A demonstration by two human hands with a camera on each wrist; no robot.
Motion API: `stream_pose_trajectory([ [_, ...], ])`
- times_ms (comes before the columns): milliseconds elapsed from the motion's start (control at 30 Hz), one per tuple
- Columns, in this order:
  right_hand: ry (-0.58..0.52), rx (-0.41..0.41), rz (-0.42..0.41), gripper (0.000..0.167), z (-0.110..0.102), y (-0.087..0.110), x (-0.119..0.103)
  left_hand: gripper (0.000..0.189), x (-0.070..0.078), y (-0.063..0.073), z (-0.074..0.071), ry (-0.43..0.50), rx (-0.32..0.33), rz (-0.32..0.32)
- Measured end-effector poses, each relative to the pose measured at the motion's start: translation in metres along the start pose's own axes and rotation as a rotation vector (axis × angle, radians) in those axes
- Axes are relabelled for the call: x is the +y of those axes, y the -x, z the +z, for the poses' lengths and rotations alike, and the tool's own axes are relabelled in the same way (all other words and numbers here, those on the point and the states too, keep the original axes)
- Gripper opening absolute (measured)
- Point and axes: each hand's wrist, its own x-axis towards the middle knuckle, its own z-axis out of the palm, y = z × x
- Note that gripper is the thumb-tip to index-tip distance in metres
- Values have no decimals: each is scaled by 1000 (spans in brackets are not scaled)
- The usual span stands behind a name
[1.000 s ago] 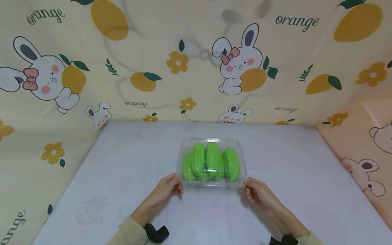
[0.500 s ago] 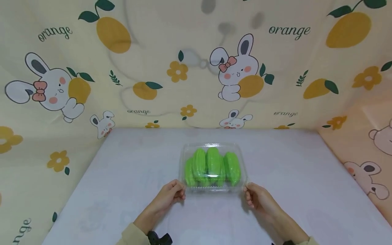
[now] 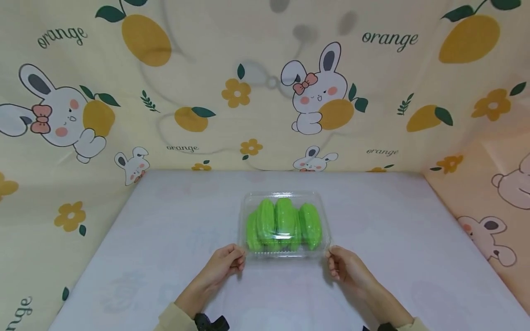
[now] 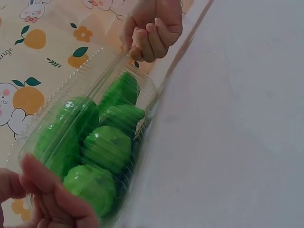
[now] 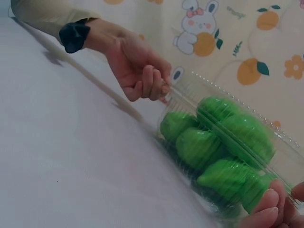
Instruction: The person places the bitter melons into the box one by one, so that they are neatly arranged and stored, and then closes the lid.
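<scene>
A clear plastic clamshell box (image 3: 285,252) sits on the table with its lid down. Several bright green, ridged, elongated fruits or vegetables (image 3: 285,220) show through it; their exact kind I cannot tell. My left hand (image 3: 225,263) pinches the rim at the box's front left corner, fingers curled. At the front right corner, my right hand (image 3: 347,266) pinches the same rim. In the left wrist view, the rim runs between the two hands, above the green pieces (image 4: 108,148). The right wrist view shows the box (image 5: 190,97) from the other side, my left fingertips at its corner.
A white-covered table (image 3: 186,207) surrounds the box on every side. Behind it hangs a cream cloth (image 3: 265,115) printed with rabbits and oranges, continuing along the left side. A peach-coloured cloth (image 3: 476,193) borders the right. Black straps (image 3: 212,322) sit on the wrists.
The head view has tilted a little and shifted slightly sideways. Both hands stay at the box's front corners, and the box shows no clear movement on the table.
</scene>
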Motion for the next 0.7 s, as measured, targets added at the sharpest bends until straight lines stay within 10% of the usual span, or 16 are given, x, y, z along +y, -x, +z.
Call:
stream_pose_trajectory([
  [400, 159, 162, 51, 28, 3, 6, -1, 23, -3, 0, 0, -108, 108, 21],
  [700, 159, 112, 31, 27, 1, 6, -3, 17, 0, 0, 2, -32, 68, -19],
])
